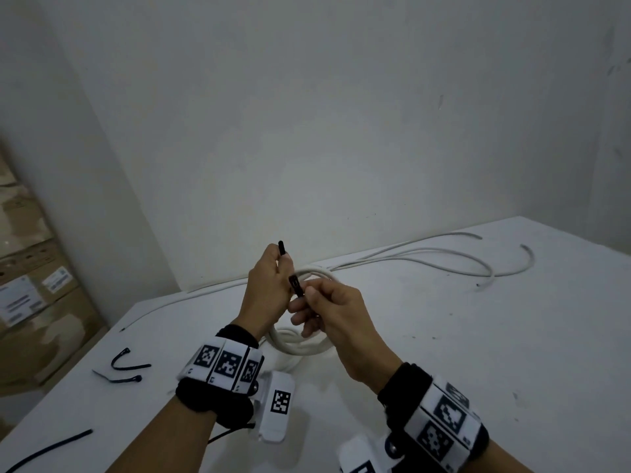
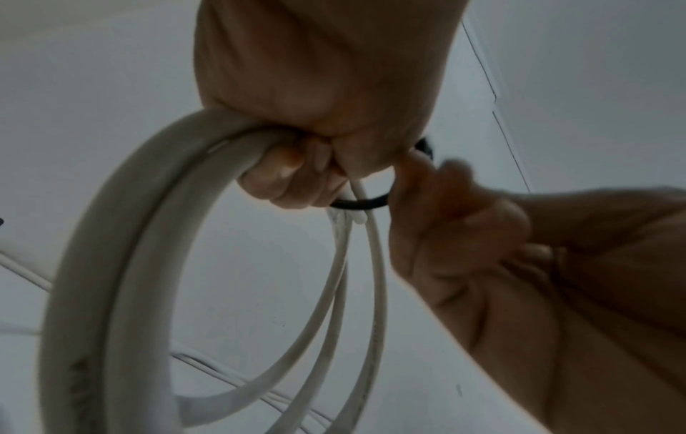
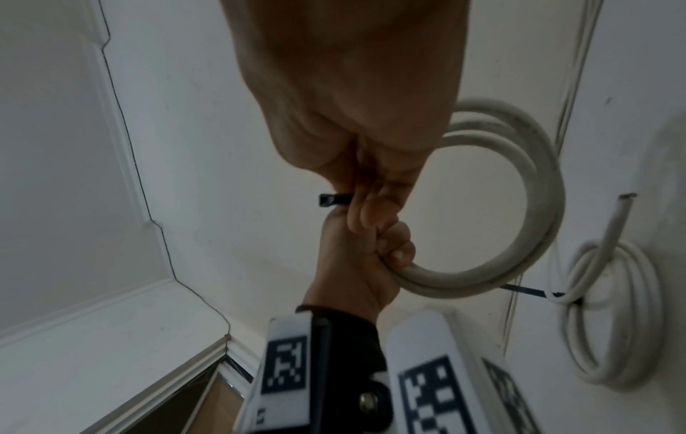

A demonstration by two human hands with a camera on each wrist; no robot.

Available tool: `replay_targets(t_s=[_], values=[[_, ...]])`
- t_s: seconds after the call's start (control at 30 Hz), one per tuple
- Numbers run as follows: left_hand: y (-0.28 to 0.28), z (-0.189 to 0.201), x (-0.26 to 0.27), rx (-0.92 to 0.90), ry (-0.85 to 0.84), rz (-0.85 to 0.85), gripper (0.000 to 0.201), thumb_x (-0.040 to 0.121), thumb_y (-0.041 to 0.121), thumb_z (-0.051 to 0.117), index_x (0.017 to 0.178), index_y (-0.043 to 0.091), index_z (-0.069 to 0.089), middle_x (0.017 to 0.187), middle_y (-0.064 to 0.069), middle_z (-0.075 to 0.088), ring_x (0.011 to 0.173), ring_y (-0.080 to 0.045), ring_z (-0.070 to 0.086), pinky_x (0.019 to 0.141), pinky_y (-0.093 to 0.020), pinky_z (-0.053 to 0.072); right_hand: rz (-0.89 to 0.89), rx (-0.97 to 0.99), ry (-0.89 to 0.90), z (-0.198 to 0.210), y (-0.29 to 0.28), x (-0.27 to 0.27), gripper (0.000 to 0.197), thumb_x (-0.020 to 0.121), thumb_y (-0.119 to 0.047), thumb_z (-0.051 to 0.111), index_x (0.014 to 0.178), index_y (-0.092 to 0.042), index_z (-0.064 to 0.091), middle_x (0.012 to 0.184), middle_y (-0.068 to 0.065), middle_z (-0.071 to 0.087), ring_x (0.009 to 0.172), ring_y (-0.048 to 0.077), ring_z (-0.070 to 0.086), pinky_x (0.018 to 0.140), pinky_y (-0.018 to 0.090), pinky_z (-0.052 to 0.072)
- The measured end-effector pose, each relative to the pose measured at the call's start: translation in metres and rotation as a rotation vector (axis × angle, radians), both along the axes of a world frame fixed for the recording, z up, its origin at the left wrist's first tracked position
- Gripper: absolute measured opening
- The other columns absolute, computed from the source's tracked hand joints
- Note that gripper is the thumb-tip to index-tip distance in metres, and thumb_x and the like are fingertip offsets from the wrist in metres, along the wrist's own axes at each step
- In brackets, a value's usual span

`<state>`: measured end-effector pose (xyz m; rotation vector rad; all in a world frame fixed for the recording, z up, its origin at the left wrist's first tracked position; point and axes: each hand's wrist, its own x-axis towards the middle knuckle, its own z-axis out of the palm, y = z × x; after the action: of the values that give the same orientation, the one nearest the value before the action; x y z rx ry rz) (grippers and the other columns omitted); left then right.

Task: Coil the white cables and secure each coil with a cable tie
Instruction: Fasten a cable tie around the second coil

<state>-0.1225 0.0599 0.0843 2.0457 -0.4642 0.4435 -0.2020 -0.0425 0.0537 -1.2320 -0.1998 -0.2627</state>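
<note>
while the left hand [image 1: 266, 288] is clenched round the coil [image 1: 304, 346] of white cable, holding it up off the worktop [image 1: 478, 370] at the centre of the head view, it also pinches one end of a black cable tie [image 1: 281, 248]. the right hand [image 1: 327, 312] pinches the tie's other end, the head; in the left wrist view the tie loops under the gathered strands.

i'd judge the cable fairly stiff and springy: its turns stand open in a round hoop and would likely spring loose if the grip eased, so the best hold is where the strands bunch together, as now. the tie looks thin, light and slick, best pinched close to its tip for threading.

counting: one coil in hand; one finished coil [image 3: 612, 311] with a tie, seen at right in the right wrist view; at least two loose cables [image 1: 444, 257] along the wall, upper right; two spare ties [image 1: 126, 370] at lower left, plus one black strip [image 1: 51, 448] near the bottom edge.
</note>
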Motion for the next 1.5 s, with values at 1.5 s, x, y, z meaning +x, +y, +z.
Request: replay_targets(t_s=[1.5], values=[[0.004,-0.016,-0.020,0.296,-0.233,-0.127,0.018,0.102,0.020,0.038,0.086,0.015,0.042,0.053,0.009,0.046,0.049,-0.004,0.048,0.045,-0.019,0.031,-0.007,-0.470,0.184,0.045,-0.039,0.022,0.024,0.089,-0.017,0.060,0.070,-0.007,0.052,0.062,0.007,0.045,0.051,0.012,0.044,0.047,0.021,0.029]])
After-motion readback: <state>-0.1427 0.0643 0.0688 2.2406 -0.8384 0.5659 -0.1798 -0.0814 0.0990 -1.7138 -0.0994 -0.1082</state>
